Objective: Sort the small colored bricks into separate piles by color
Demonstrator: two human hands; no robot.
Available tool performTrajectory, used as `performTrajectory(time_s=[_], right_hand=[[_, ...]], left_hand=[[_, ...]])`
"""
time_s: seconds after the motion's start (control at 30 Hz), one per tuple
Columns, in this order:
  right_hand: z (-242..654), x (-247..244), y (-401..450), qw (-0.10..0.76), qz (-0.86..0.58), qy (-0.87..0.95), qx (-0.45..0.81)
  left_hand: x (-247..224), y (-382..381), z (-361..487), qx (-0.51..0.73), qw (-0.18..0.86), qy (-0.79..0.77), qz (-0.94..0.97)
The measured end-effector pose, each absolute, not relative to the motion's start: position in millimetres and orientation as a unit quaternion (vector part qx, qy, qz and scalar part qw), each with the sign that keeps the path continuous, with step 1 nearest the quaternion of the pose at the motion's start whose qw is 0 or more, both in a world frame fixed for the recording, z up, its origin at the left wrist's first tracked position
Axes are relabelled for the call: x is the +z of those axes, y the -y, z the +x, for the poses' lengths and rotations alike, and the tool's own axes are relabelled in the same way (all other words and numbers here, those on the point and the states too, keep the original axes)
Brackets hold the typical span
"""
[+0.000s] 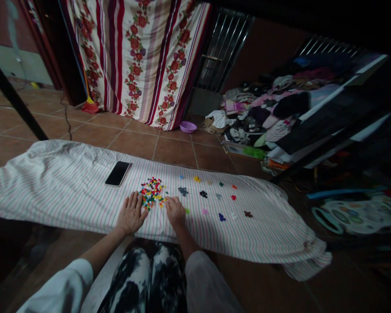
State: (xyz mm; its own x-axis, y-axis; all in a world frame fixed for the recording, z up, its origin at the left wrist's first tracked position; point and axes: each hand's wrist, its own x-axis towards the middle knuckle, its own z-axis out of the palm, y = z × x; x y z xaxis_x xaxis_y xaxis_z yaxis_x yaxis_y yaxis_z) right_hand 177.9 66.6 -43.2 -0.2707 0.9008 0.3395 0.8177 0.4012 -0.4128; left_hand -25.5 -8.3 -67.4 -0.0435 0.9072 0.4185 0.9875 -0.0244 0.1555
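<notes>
A mixed pile of small coloured pieces lies on a striped cloth. My left hand rests flat at the pile's lower left edge, fingers stretched out. At the pile's right edge is my right hand, its fingers bent and drawn together; anything between the fingertips is too small to make out. Right of it lie small single-colour groups, among them grey, black, yellow, dark blue, brown and red. The right hand partly covers a light green group.
A dark-screened phone lies on the cloth left of the pile. Beyond the cloth are a tiled floor, a purple basin, a floral curtain and heaped clothes. A dark pole slants at the left.
</notes>
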Motion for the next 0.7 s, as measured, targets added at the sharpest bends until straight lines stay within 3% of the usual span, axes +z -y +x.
performTrajectory(time_s=[0.7], right_hand=[[177.2, -41.9, -67.5, 0.331, -0.553, 0.759, 0.09]], left_hand=[[-52.9, -41.6, -12.9, -0.164, 0.087, 0.687, -0.703]])
